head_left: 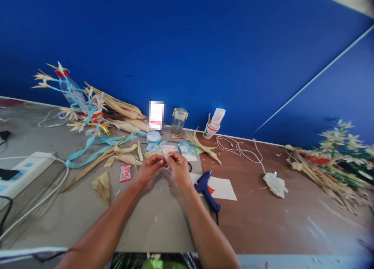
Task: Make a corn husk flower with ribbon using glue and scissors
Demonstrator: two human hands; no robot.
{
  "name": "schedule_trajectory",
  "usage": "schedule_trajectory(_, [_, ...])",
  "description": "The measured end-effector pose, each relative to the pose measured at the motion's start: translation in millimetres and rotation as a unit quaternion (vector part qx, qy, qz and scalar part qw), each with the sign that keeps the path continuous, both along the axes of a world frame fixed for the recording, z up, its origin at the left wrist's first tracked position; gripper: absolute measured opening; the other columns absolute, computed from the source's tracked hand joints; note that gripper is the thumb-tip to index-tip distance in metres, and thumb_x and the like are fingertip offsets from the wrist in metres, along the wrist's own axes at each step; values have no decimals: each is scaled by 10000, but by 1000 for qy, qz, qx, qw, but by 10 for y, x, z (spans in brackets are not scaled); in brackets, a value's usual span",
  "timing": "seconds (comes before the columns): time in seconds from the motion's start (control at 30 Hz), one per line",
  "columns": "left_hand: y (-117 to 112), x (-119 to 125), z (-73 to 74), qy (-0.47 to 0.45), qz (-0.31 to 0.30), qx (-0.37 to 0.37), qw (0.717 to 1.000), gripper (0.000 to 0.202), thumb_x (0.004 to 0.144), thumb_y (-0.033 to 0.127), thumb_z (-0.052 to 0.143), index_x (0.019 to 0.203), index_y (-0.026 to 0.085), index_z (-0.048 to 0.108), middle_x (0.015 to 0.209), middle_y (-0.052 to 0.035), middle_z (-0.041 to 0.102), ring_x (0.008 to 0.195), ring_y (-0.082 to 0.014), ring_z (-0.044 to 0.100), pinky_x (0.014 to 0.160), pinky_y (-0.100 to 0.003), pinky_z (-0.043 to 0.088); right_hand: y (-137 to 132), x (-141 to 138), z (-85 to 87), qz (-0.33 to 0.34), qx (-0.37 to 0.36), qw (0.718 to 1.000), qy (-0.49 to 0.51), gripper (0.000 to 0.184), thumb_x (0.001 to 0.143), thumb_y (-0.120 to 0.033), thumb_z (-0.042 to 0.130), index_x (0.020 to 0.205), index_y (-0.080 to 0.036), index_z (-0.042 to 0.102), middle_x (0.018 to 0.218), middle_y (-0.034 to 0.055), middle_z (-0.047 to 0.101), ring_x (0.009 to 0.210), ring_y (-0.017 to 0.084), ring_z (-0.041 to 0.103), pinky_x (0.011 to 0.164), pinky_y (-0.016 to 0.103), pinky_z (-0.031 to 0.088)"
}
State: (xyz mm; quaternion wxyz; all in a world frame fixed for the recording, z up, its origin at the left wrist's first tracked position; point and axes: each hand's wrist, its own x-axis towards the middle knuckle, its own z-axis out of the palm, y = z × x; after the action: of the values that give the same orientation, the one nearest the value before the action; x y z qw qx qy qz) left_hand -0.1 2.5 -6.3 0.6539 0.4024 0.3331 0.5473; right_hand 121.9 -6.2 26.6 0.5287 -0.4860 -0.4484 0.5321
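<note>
Close together over the middle of the table, my left hand [152, 168] and my right hand [179, 168] pinch a small pale piece [164, 153] between their fingertips. It looks like dried corn husk; the fingers cover most of it. Just beyond lie a roll of light blue ribbon [153, 137] and loose dried corn husks [124, 154]. To the right of my right forearm, a blue glue gun [208, 191] rests partly on a white sheet [226, 188]. A red and white packet [125, 173] lies left of my left hand.
Blue-stemmed husk flowers [73, 92] stand at the left back by a plastic bottle [70, 86]. A lidded jar [179, 121] and paper cup [210, 129] line the blue wall. A power strip [26, 171] sits left, a white cable [242, 152] and more flowers [339, 144] right.
</note>
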Motion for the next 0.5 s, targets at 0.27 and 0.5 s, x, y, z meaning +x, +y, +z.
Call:
schedule_trajectory(0.27, [22,-46,-36,74,42,27,996,239,664,364,775,830,195,738,832,-38,696,776,-163,608,770,-287,461,34,58,-35,-17,31,999,-15,195,681,-351,631,801,-197,625,720,-10,563,714,143,502,650,244,412])
schedule_trajectory(0.5, [25,-50,13,115,35,55,991,196,655,327,766,770,173,727,764,-33,672,726,-165,573,709,-278,447,45,85,-60,-1,112,989,-102,111,712,-271,615,786,-198,654,804,7,559,741,143,523,708,262,428])
